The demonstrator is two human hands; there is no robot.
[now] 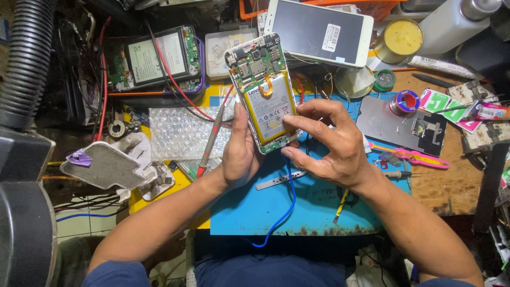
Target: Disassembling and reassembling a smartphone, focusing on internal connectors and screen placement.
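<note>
Fingers [297, 123] of the right hand [332, 146] pinch the lower edge of the opened phone [263, 95], which the left hand [239, 154] grips upright over the blue mat [255, 207]; a slip there could, I judge, tear the orange flex [266, 87].

1. white phone [320, 32] lying at the top centre, its dark screen blank, with a small white rectangular sticker [331, 37] on the glass.
2. opened phone [264, 93] held upright at the centre; its battery carries a white label [268, 109] edged in yellow.
3. second opened device [156, 58] at upper left, its battery faced with a pale grey-white label.
4. flat packets [446, 109] in green, white and pink at the right edge.
</note>
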